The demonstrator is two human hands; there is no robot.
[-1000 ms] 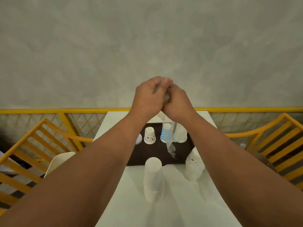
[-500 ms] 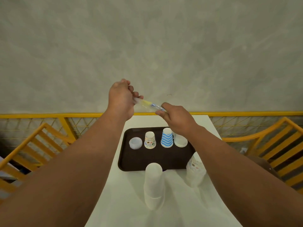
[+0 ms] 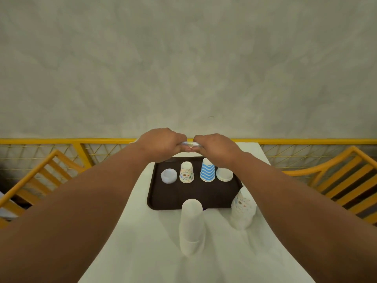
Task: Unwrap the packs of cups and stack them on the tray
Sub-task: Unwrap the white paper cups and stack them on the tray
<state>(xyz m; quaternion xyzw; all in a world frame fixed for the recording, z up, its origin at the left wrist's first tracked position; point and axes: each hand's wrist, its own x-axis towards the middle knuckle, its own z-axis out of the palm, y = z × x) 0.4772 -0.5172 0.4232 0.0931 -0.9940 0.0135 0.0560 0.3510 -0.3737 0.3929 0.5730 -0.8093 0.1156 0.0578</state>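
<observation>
Wrapper (image 3: 190, 144) stretched between left hand (image 3: 161, 142), right hand (image 3: 216, 149); both grips pinching it above tray (image 3: 195, 197).

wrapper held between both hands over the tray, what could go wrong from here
1. The left hand and right hand pinch the clear wrapper right above the blue striped cups; lowering either hand could topple them.
2. The tall white cup pack stands near the forearms on the table; pulling back might knock it over.
</observation>
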